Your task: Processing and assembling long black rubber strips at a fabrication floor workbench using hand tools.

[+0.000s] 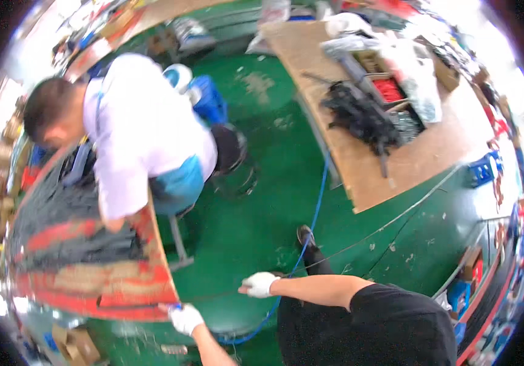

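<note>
My left hand point(186, 319), in a white glove with bare fingertips, is at the near corner of the red and black table point(134, 300). Its fingers close around a small blue thing that is too blurred to name. To the right, over the green floor, my right hand point(260, 285) wears a similar glove, its fingers drawn together and pointing left. A thin grey cord point(390, 227) runs from the far right down to this hand, and a faint dark line continues toward the left hand. The right hand's grip on the cord is partly hidden.
A person in a white shirt point(146, 116) leans over the red and black table. On a wooden table point(365, 189) lie a black bundle point(359, 113) and boxes of small parts. A blue hose point(319, 207) crosses the green floor by my leg. Crowded shelves stand at right.
</note>
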A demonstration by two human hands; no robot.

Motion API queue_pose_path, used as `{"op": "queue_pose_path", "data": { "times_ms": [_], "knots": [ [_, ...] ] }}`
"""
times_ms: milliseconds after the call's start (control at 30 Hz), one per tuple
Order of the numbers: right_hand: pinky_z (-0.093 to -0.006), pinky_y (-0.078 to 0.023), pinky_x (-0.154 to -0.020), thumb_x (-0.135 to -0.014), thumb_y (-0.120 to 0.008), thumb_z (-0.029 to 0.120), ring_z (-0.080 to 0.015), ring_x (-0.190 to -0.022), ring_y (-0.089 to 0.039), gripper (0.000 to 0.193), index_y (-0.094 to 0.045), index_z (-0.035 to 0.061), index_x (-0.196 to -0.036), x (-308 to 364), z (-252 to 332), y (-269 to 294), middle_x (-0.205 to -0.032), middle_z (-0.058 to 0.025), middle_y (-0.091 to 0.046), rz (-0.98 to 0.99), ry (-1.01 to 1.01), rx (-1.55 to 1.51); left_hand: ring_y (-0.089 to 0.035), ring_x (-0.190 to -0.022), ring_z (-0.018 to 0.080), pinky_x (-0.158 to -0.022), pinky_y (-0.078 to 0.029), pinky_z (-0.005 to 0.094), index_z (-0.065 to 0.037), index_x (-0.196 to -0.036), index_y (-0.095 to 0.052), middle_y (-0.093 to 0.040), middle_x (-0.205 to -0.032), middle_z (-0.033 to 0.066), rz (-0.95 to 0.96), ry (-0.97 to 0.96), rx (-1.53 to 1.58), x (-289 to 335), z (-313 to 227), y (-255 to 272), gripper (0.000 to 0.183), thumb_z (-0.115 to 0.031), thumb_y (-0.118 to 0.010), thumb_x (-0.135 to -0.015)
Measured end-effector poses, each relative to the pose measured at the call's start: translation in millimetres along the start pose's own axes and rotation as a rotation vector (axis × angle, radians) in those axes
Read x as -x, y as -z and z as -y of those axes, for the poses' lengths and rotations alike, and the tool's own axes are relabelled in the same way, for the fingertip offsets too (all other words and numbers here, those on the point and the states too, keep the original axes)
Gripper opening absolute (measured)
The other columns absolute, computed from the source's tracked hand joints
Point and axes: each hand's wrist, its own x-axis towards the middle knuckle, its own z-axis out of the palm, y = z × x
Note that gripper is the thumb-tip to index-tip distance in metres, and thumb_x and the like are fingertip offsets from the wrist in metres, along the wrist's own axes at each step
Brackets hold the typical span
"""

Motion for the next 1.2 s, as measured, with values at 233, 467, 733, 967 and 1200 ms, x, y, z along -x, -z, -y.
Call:
{"op": "queue_pose_path", "data": {
  "times_ms": [233,467,733,967,1200],
  "knots": [
    [-0.0515,-0.050,-0.108,-0.103,-0.038,0.070,-0.0425,-0.128,-0.063,0.073,-0.068,0.0120,-0.136,85.6,-197.0,73.0,-0.136,-0.0235,-0.068,0.248,-0.308,0.157,-0.069,-0.118,0.0410,-0.101,-0.054,0.0438,0.003,-0.164,-0.027,-0.061,-0.145,0.0282,0.034,0.033,-0.021,9.4,14.9,-16.9,0.088,-0.017,-0.064,-0.086],
    [-0.0567,-0.052,-0.094,-0.105,-0.045,0.052,-0.0453,-0.103,-0.070,0.054,-0.076,0.0074,-0.102,260.4,-382.8,62.2,-0.107,-0.0230,-0.075,-0.033,-0.262,0.285,-0.074,-0.102,0.0423,-0.091,-0.058,0.0509,-0.005,-0.155,-0.043,-0.075,-0.109,0.0258,0.082,0.099,-0.233,21.1,-12.5,-14.3,0.075,-0.029,-0.063,-0.086],
    [-0.0557,-0.054,-0.089,-0.102,-0.052,0.048,-0.0483,-0.100,-0.069,0.049,-0.076,0.0059,-0.104,330.6,-332.8,152.8,-0.099,-0.0273,-0.073,0.040,-0.195,0.107,-0.073,-0.104,0.0395,-0.092,-0.059,0.0486,-0.004,-0.163,-0.033,-0.071,-0.118,0.0234,0.031,0.119,-0.227,89.6,-62.4,-32.4,0.079,-0.027,-0.062,-0.093],
    [-0.0544,-0.055,-0.085,-0.103,-0.053,0.047,-0.0479,-0.096,-0.070,0.045,-0.076,0.0076,-0.100,367.6,-380.1,160.1,-0.095,-0.0252,-0.074,0.034,-0.192,0.211,-0.073,-0.106,0.0385,-0.092,-0.058,0.0472,-0.008,-0.164,-0.034,-0.070,-0.119,0.0217,0.080,0.047,-0.256,107.7,-81.1,-27.8,0.079,-0.026,-0.063,-0.093],
    [-0.0533,-0.054,-0.091,-0.100,-0.054,0.050,-0.0461,-0.104,-0.070,0.048,-0.077,0.0073,-0.104,356.3,-336.5,185.6,-0.104,-0.0266,-0.074,0.003,-0.287,0.171,-0.072,-0.108,0.0387,-0.093,-0.058,0.0466,-0.007,-0.163,-0.035,-0.069,-0.123,0.0223,0.081,0.095,-0.264,104.8,-74.4,-13.7,0.077,-0.026,-0.062,-0.094]
  ]
}}
